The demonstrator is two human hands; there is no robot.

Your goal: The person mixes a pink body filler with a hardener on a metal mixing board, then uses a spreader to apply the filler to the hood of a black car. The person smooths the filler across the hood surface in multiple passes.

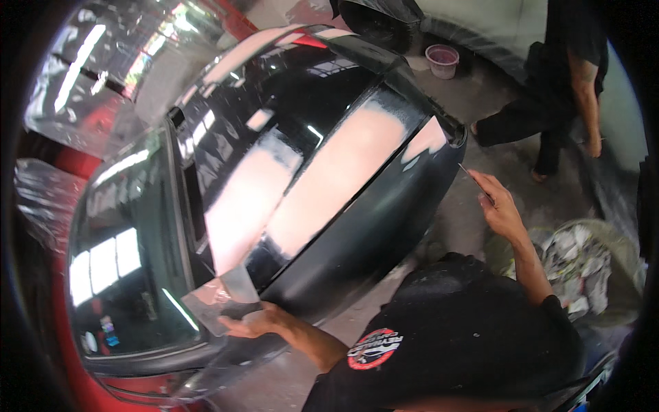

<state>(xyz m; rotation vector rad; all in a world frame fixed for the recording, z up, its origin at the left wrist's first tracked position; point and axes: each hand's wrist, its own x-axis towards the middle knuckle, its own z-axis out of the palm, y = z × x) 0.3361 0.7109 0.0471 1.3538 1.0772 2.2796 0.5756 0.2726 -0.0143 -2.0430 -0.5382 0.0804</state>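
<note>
My left hand [259, 321] is closed on the edge of a flat grey mixing plate [240, 285] with a smear of pinkish putty on it. The plate is held over the side of the car, between the window glass [130, 206] and the black panel. Out to the right, beside the car's rounded corner, my right hand [501, 211] grips a thin putty spreader [466, 170], seen almost edge-on. Broad pink filler patches [343, 172] cover parts of the glossy black car body [371, 233]. A smaller patch [425, 139] lies near that corner.
Another person [549, 96] in dark clothes stands at the upper right, beside a pale vehicle [487, 27]. A bucket [442, 60] rests on the floor near its wheel. Right of my arm is a bin of crumpled paper [580, 268]. Clear plastic sheeting [82, 89] hangs at the upper left.
</note>
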